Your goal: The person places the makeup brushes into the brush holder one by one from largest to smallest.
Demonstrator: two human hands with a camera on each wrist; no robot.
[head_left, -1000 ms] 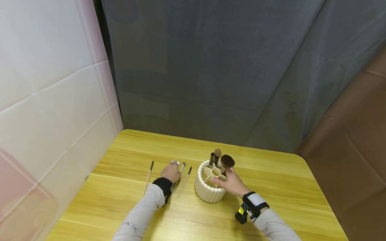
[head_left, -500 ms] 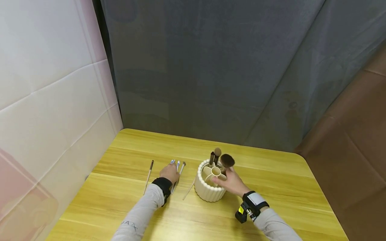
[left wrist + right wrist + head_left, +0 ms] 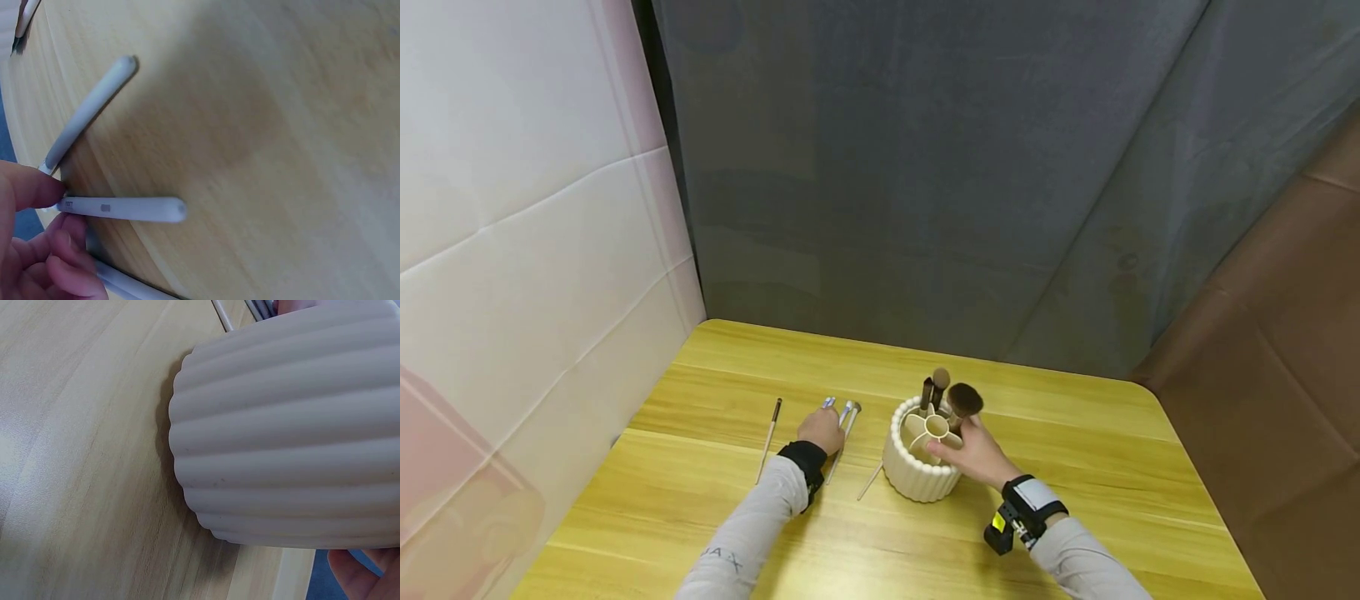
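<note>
Head view: the left hand pinches a pale-handled brush on the yellow table; a neighbouring brush has slid toward the ribbed holder, which the right hand grasps. Left wrist: fingertips grip the handle, so pickup seems underway. Right wrist: holder wall, fingers mostly hidden.

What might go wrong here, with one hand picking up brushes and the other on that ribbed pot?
The left hand pinches one thin white-handled brush by its end only; it could slip. The loose brush lying against the ribbed holder might roll if the holder shifts. The right hand could knock the big fluffy brush beside it.
</note>
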